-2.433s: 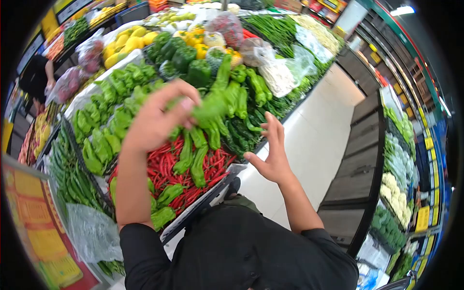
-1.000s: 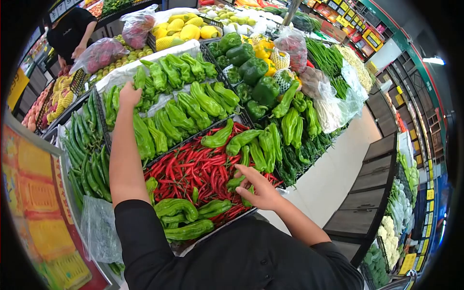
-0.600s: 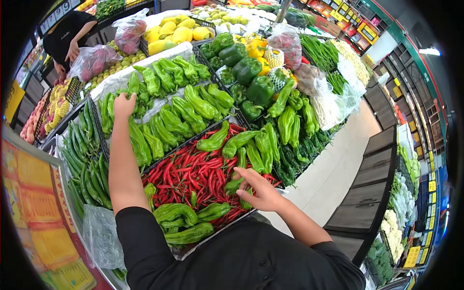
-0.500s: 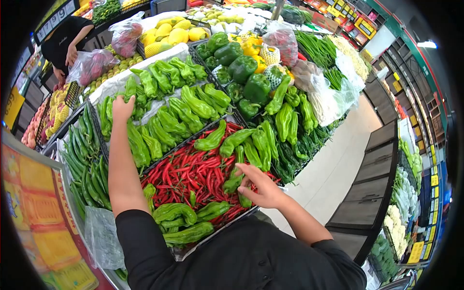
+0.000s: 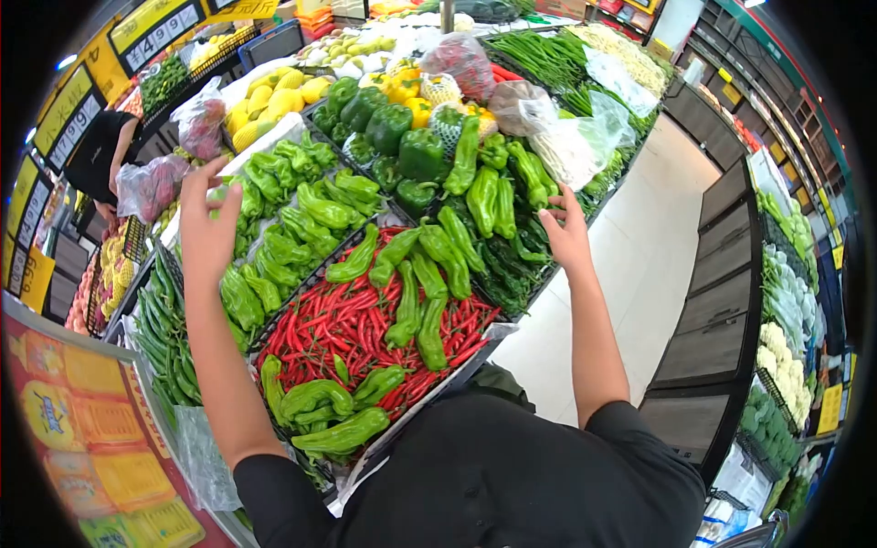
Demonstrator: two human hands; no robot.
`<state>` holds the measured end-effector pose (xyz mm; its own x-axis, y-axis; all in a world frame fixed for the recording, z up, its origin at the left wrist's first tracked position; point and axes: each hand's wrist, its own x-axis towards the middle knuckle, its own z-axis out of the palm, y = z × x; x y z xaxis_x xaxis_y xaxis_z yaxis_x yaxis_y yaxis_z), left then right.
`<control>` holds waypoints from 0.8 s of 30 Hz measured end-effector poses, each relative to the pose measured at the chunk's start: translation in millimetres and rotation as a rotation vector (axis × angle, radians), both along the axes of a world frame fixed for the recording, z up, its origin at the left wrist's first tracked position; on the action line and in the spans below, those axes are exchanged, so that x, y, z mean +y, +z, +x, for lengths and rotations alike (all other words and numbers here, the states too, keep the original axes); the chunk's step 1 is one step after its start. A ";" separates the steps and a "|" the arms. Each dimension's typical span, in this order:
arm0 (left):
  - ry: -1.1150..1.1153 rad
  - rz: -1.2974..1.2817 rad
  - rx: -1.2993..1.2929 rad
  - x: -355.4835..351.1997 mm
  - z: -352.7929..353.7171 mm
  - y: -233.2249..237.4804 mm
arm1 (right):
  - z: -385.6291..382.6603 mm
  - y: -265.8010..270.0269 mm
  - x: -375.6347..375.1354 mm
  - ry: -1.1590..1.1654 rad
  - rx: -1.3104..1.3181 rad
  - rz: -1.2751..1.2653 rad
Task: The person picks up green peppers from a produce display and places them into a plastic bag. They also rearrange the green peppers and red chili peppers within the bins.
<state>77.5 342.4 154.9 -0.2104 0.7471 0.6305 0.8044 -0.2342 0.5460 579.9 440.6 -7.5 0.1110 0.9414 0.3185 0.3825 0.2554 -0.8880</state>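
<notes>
My left hand (image 5: 208, 224) hovers over the far left corner of the crate of light green peppers (image 5: 306, 224), its thumb and fingers apart. On the right, my right hand (image 5: 568, 228) reaches toward several long green peppers (image 5: 530, 173), fingertips right at their edge in this view and thumb spread. Those peppers lie over a bed of dark green wrinkled peppers (image 5: 512, 274). Between my arms sits a crate of red chilies (image 5: 329, 320), with green peppers (image 5: 425, 292) laid across its far side and more green peppers (image 5: 320, 402) in its near left corner.
Green bell peppers (image 5: 388, 128) and yellow mangoes (image 5: 265, 100) are farther back. Slim green chilies (image 5: 169, 338) lie at left beside a plastic bag (image 5: 203, 457). Another person (image 5: 96, 155) stands at far left. Pale floor (image 5: 644, 228) runs along the right.
My right hand has moved from above the red chilies forward and right to the green peppers. My left hand has shifted slightly left, fingers spread. The view has also shifted.
</notes>
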 end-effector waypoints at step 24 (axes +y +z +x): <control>-0.150 -0.319 -0.729 -131.7 252.8 -109.7 | 34.6 -17.5 96.3 -0.029 -0.743 -0.158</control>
